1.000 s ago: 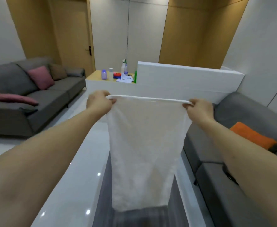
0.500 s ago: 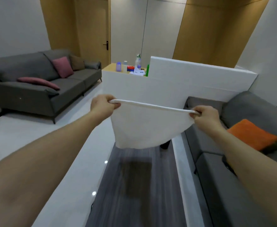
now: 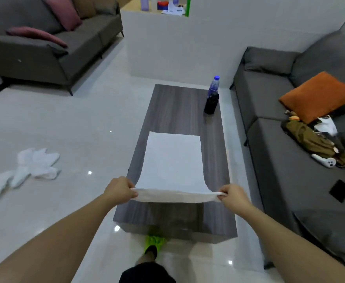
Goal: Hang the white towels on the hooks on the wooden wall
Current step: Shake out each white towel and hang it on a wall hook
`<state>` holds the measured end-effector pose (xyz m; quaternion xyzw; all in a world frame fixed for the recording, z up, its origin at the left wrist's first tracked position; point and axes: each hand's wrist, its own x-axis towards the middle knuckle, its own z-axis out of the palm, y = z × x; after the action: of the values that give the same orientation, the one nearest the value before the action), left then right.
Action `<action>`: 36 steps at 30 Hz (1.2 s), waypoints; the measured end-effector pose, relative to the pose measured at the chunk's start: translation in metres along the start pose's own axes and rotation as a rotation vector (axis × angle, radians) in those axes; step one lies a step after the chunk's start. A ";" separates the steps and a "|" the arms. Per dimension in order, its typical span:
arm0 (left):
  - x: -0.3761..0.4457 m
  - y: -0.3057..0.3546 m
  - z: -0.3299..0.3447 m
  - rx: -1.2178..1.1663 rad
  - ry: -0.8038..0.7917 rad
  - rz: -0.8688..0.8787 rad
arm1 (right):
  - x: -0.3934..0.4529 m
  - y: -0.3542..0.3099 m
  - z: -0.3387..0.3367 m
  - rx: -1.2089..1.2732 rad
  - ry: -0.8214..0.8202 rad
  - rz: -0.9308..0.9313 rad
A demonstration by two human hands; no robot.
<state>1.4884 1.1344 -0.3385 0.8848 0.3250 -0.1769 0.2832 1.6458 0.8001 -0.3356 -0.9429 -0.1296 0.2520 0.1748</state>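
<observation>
Pinching the near corners, the left hand (image 3: 119,190) and right hand (image 3: 232,197) hold a white towel (image 3: 172,160) taut, its far end lying flat on the grey wood-grain table (image 3: 179,103). No writing is legible. A dark bottle (image 3: 210,103) stands beyond; crumpled towels (image 3: 36,162) lie on the glossy floor (image 3: 65,123).

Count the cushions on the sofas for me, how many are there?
4: an orange cushion on the right sofa; two pink cushions and a brown cushion on the left sofa. More may be out of view.
</observation>
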 end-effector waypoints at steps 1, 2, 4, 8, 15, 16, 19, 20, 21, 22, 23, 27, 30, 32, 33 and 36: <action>0.000 -0.007 0.008 0.013 -0.026 -0.014 | -0.001 0.006 0.010 -0.011 -0.043 0.015; 0.002 -0.013 0.014 0.026 -0.041 -0.023 | -0.001 0.011 0.018 -0.020 -0.073 0.029; 0.012 -0.019 0.020 0.040 -0.060 -0.030 | 0.008 0.015 0.024 -0.035 -0.095 0.043; 0.048 -0.020 0.014 0.055 -0.098 -0.026 | 0.040 0.007 0.024 -0.015 -0.067 0.100; 0.155 -0.009 0.000 0.039 -0.113 -0.056 | 0.136 -0.017 0.025 0.007 -0.058 0.224; 0.174 -0.005 -0.002 0.024 -0.106 -0.061 | 0.152 -0.021 0.023 0.025 -0.050 0.237; 0.230 0.006 -0.004 -0.016 -0.091 -0.063 | 0.201 -0.031 0.019 0.069 -0.016 0.268; 0.247 0.011 -0.005 -0.033 -0.077 -0.062 | 0.216 -0.033 0.018 0.086 0.005 0.277; 0.263 0.015 -0.004 -0.049 -0.053 -0.062 | 0.230 -0.035 0.018 0.103 0.036 0.292; 0.278 0.018 -0.004 -0.068 -0.019 -0.068 | 0.244 -0.037 0.018 0.125 0.070 0.314; 0.290 0.020 -0.003 -0.092 0.020 -0.082 | 0.255 -0.039 0.019 0.141 0.099 0.340; 0.316 0.020 0.008 -0.147 0.010 -0.148 | 0.282 -0.041 0.034 0.127 0.127 0.430; 0.315 0.005 0.032 -0.101 -0.124 -0.182 | 0.275 -0.029 0.063 0.146 0.017 0.465; 0.307 -0.009 0.054 -0.087 -0.197 -0.224 | 0.261 -0.014 0.087 0.145 -0.097 0.500; 0.301 -0.016 0.065 -0.092 -0.231 -0.242 | 0.253 -0.004 0.100 0.127 -0.158 0.518; 0.281 -0.041 0.103 -0.088 -0.331 -0.302 | 0.229 0.024 0.135 0.075 -0.309 0.605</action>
<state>1.6513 1.2304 -0.5739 0.7718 0.4103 -0.3455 0.3415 1.7716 0.8905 -0.5532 -0.8822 0.1404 0.4371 0.1047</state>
